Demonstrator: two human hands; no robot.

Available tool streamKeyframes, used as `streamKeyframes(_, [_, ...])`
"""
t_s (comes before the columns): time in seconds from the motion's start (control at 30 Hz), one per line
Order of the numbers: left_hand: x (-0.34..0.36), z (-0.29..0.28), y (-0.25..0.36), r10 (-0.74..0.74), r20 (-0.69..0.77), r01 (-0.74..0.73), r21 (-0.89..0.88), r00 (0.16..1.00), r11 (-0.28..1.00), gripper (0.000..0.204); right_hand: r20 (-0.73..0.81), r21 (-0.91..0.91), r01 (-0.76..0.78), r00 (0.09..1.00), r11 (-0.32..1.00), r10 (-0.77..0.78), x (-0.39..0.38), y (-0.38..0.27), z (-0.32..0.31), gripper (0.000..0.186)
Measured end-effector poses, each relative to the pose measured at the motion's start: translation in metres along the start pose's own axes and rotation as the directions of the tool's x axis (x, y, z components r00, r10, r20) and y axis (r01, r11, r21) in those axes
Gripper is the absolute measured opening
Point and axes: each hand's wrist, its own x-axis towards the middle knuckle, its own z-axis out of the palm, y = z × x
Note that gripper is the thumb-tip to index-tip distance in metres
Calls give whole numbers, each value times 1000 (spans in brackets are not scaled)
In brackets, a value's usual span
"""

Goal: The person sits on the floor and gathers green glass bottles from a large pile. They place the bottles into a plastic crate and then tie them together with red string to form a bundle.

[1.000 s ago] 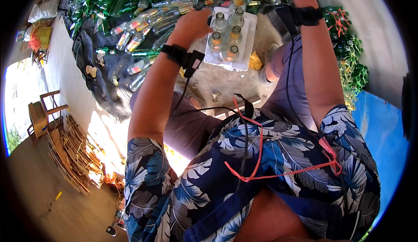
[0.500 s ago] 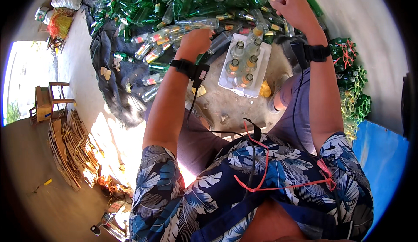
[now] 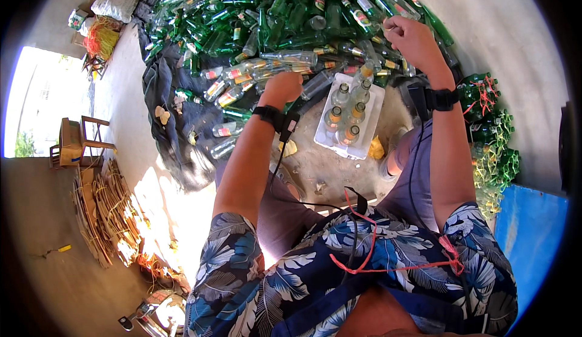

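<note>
Fingers [image 3: 296,81] of the left hand [image 3: 282,90] curl inward, the back of the hand turned up; its palm is hidden, so I cannot tell whether it grasps anything. It sits over the near edge of the loose bottles [image 3: 230,94], and any contact is hidden too. The right hand [image 3: 412,41] is partly closed, fingers bent toward the thumb, above the near right side of the heap of green bottles [image 3: 273,19]; whether something is pinched there I cannot tell.

Smooth, clear glass makes up the tray bottles [image 3: 341,96], round-shouldered with open mouths, some yellowish near the neck. Labels mark many of the loose bottles. The tray [image 3: 371,122] is white, rectangular and low-walled; the sheet [image 3: 168,103] on the left is dark and crumpled. Black bands [image 3: 444,99] wrap both wrists.

The tray and its mostly upright bottles stand on the floor between the feet, right of the left hand and apart from it, and nearer and left of the right hand. Tied bundles [image 3: 485,125] of green bottles stack at the far right.
</note>
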Motion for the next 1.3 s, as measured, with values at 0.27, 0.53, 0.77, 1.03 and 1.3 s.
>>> streamKeyframes(0.27, [6,43,-17,150,170,-134,-103,974,986,28,-11,40,-11,1000,999,11,-5,3,-1,22])
streamKeyframes(0.53, [32,139,-73,204,186,-218,59,961,974,28,13,53,-10,1000,999,9,-2,0,4,20])
streamKeyframes(0.77, [51,175,-59,66,129,-60,-47,989,997,25,31,8,-74,997,997,73,-5,2,-3,21])
streamKeyframes(1.03, [91,211,-54,-131,-32,120,-239,991,964,22,72,-13,-141,987,990,142,1,5,4,23])
streamKeyframes(1.3, [134,221,-44,-154,-164,94,-327,974,940,44,97,-39,-242,965,969,245,5,12,2,23])
